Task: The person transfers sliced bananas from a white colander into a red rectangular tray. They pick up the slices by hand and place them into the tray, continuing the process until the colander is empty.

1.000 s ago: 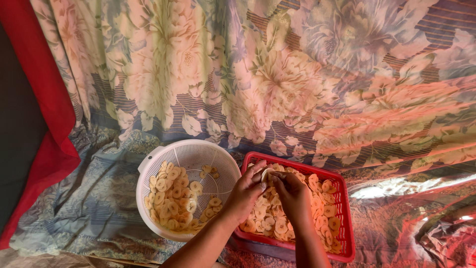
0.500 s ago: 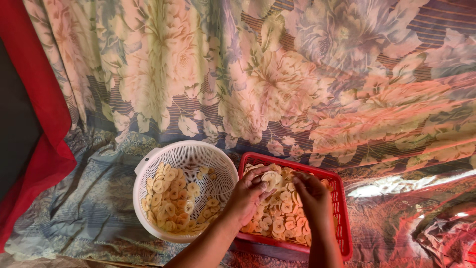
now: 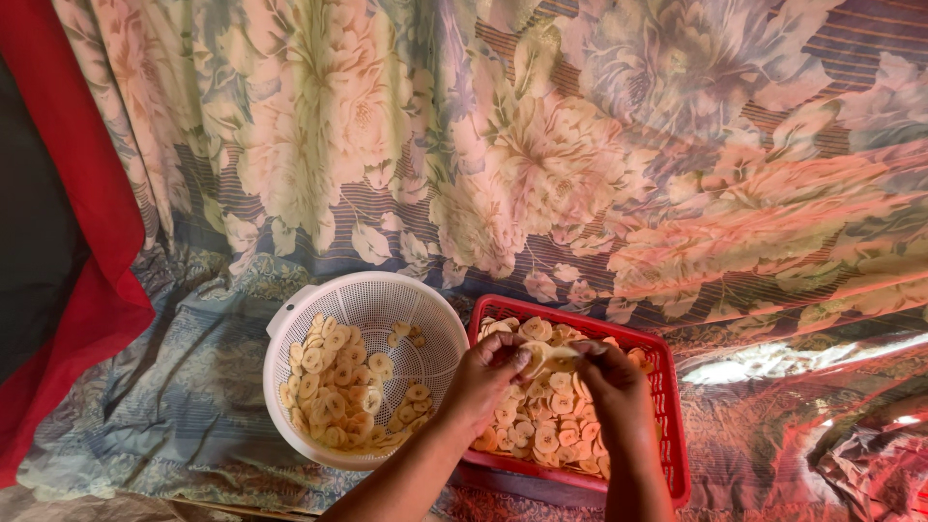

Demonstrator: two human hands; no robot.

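Note:
A red plastic basket holds several pale yellow round slices. Over it, my left hand and my right hand meet, both pinching one slice between their fingertips. To the left stands a white round colander with several more of the same slices heaped on its left side. My left hand is closest to the colander's right rim.
A flowered cloth hangs behind and spreads under the containers. A red fabric edge runs down the left side. Shiny crumpled foil-like sheeting lies at the right.
My hands rose from the heap in the basket and came together. They now hold one slice between them, above the basket's middle.

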